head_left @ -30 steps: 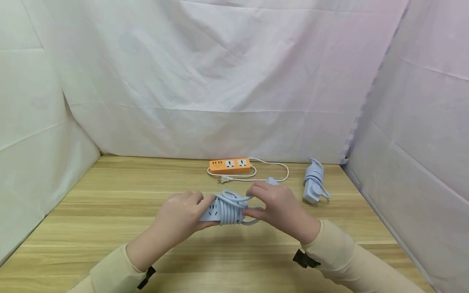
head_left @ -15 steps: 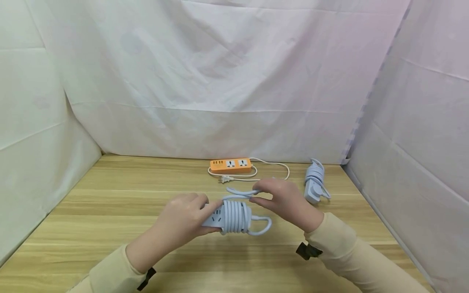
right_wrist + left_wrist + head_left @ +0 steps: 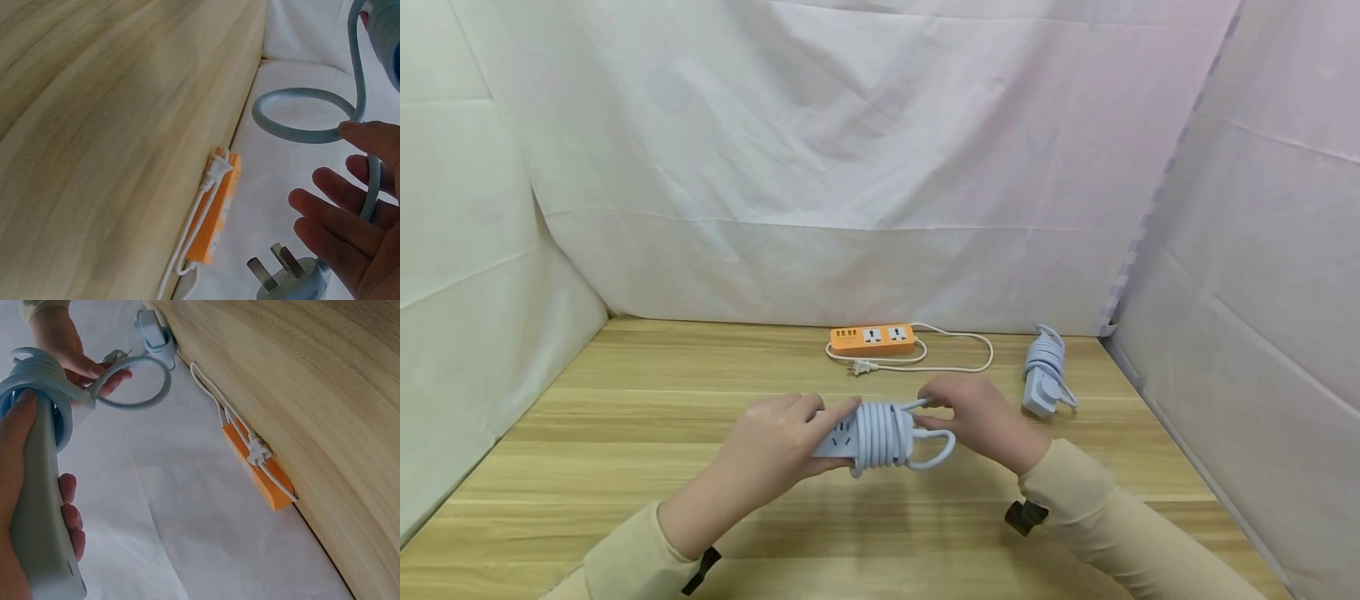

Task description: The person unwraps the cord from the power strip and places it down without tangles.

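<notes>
right hand point(image 3: 977, 417) drawn closer, coiled cord point(image 3: 880, 435)

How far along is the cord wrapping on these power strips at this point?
Done: one pale blue strip lies by the right wall with its cord already coiled round it. In hand: the left hand grips a second blue strip, most of its cord wound on; the right hand holds the last loop and the plug. Left: the orange strip, its white cord loose on the table.
</notes>
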